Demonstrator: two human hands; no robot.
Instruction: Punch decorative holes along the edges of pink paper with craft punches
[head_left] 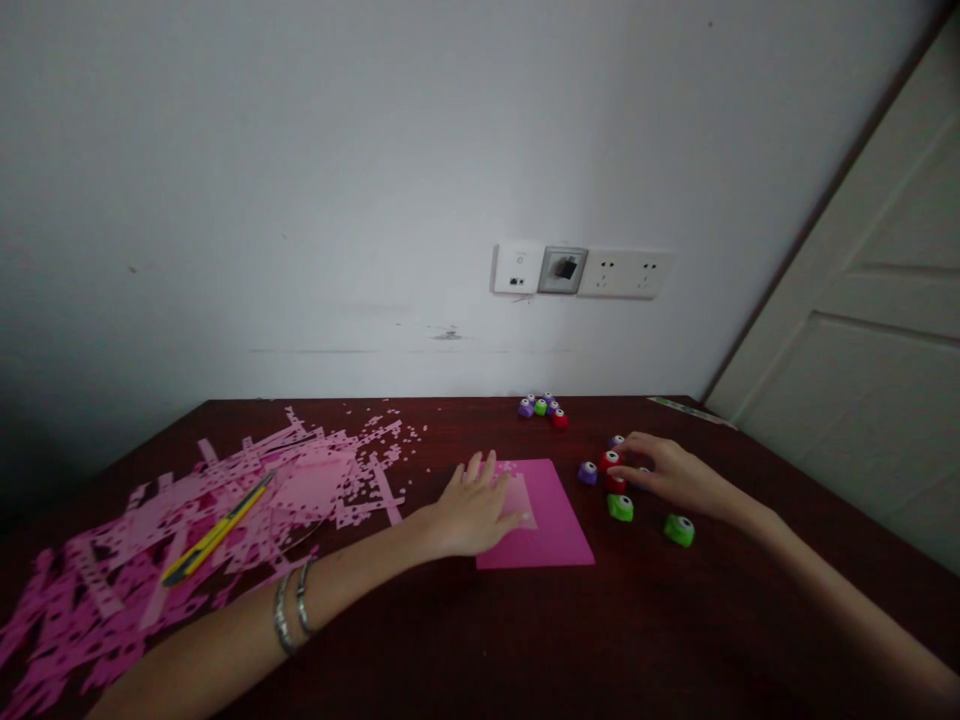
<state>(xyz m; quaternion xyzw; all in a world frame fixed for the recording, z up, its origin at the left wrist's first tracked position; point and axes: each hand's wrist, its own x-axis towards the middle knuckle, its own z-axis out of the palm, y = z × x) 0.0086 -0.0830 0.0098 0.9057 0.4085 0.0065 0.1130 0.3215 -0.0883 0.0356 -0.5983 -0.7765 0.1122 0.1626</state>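
Observation:
My left hand (476, 510) lies flat with fingers spread on a bright pink sheet of paper (559, 520). Under its fingers and beside them is a smaller pale pink piece of paper (523, 503), with tiny pink cutouts near the fingertips. My right hand (664, 472) is to the right of the sheet, its thumb and fingertips closed around a small red craft punch (609, 461) with an eye-like button. Close by are another red punch (615, 484), a purple punch (587, 473) and two green punches (620, 508); others are partly hidden by the hand.
Pink punched paper scraps (315, 485) cover the table's left side, with a yellow utility knife (217, 530) on top. More punches (541, 408) stand at the back by the wall. A flat strip (690, 411) lies at the back right. Sockets (626, 274) are on the wall.

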